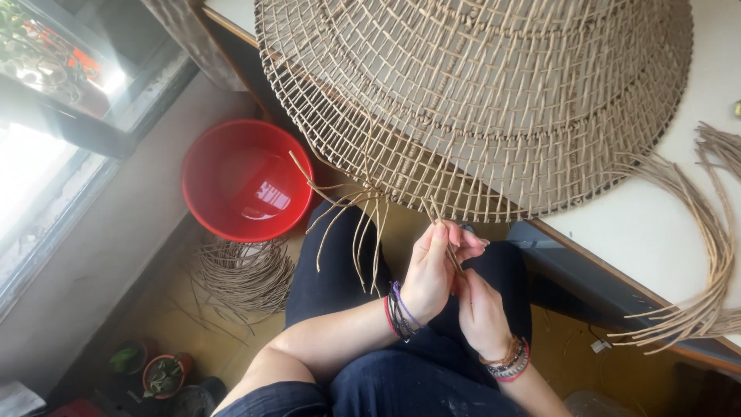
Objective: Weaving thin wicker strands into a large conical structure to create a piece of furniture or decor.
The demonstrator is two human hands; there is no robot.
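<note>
Sunlit window glass and a grey sill run along the nine o'clock side, above a yellowish floor, and a white table with a wooden edge (656,232) fills the two o'clock corner. At six o'clock the left hand (432,270) pinches a thin tan cane strand (441,232) between thumb and fingers, and the right hand (482,313) closes on the same strand just below, the two hands touching over dark trousers. That strand rises to the rim of a large round woven cane panel (478,100) lying on the table and overhanging its edge toward twelve o'clock. Loose strand ends (351,224) dangle from the rim at eleven o'clock of the hands. A round red plastic basin (224,177) sits on the floor at ten o'clock, a coil of cane (243,274) just below it, and a curved bundle of cane lengths (710,255) at three o'clock.
</note>
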